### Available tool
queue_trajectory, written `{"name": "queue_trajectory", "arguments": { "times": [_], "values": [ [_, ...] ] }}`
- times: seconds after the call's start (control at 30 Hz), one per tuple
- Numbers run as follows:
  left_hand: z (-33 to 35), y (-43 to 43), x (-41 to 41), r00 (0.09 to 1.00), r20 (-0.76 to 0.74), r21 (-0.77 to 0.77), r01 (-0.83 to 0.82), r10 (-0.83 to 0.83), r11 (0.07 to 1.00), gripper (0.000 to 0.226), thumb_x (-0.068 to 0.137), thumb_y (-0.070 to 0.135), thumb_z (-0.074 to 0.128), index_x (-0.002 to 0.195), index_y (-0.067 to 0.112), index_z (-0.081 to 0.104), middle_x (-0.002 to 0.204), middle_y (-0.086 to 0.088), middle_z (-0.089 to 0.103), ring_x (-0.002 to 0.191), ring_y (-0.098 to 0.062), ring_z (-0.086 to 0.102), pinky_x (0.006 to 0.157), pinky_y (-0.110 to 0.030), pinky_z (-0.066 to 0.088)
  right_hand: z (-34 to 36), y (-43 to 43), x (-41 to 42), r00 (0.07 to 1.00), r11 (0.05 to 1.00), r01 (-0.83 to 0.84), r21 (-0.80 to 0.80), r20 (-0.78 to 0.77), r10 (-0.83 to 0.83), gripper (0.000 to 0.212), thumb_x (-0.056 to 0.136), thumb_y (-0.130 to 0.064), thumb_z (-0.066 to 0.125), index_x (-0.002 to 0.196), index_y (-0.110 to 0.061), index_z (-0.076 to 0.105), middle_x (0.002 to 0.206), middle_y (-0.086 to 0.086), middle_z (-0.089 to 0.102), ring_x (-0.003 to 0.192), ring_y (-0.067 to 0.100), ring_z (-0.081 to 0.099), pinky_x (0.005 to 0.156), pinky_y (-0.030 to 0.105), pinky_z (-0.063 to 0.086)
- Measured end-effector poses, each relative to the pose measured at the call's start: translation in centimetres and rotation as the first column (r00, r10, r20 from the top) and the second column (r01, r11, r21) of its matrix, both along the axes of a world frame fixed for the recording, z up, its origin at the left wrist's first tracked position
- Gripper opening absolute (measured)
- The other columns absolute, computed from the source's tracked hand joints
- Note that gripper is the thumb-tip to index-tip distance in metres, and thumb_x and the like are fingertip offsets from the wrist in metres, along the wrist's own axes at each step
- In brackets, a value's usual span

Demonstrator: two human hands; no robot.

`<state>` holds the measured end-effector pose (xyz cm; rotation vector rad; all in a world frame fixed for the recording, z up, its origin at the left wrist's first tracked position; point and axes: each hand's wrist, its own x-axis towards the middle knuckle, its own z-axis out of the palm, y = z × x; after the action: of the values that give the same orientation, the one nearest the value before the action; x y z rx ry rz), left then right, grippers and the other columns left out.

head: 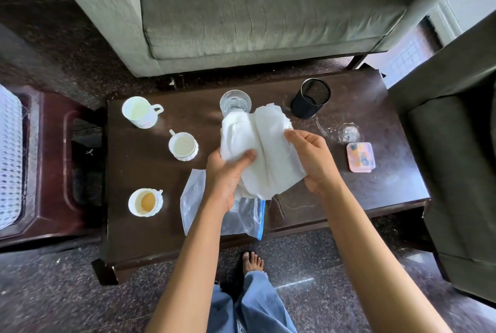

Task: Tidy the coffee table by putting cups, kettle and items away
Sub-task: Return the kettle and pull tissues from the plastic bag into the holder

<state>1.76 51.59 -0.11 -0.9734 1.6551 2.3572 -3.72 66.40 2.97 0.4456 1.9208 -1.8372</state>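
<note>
Home living room — sofa (257,10), coffee table (375,187)

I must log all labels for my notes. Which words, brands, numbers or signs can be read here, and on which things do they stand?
No text can be read in this picture.
Big mug: a small red mark low on its side, too blurred to read.
Pink box: a coloured print on the lid, with no letters that can be told.
Bag, cloth, glass, mesh cup: no print visible.

A white cloth (264,150), black mesh pen cup (311,99), pink box (360,157), dark brown table (139,171).
</note>
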Motion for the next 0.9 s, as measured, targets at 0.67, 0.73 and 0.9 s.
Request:
{"name": "queue_trajectory", "arguments": {
  "times": [0.67,0.73,0.9],
  "values": [
    [-1.5,-2.1,0.1,0.998,0.027,-0.04,0.051,-0.05,0.998,0.035,0.069,0.028,0.082,0.099,0.02,0.067,0.098,-0.002,0.074,0.094,-0.021,0.07,0.079,-0.039,0.057,-1.9,1.0,0.0,0.997,0.998,-0.061,0.006,-0.038,0.061,0.021,0.079,-0.007,0.075,0.097,0.0,0.067,0.092,0.016,0.072,0.078,0.025,0.067,0.069,0.044,0.056],
    [-1.8,-2.5,0.1,0.998,0.044,-0.042,0.05,-0.049,0.998,0.038,0.069,0.031,0.083,0.101,0.019,0.066,0.099,-0.003,0.074,0.095,-0.021,0.07,0.082,-0.044,0.056,-1.9,1.1,0.0,0.999,0.999,-0.04,-0.005,-0.019,0.04,0.028,0.077,-0.001,0.075,0.102,0.002,0.064,0.099,0.019,0.071,0.082,0.027,0.067,0.077,0.047,0.056],
    [-2.2,-3.2,-0.1,0.995,0.087,-0.049,0.061,-0.057,0.997,0.044,0.077,0.049,0.072,0.104,0.015,0.067,0.103,-0.006,0.072,0.1,-0.022,0.067,0.087,-0.04,0.054,-2.5,1.1,-0.2,0.997,0.994,-0.027,-0.107,0.067,0.034,0.06,0.071,0.012,0.074,0.122,-0.002,0.048,0.11,0.017,0.068,0.09,0.028,0.068,0.074,0.046,0.059]
  ]
}}
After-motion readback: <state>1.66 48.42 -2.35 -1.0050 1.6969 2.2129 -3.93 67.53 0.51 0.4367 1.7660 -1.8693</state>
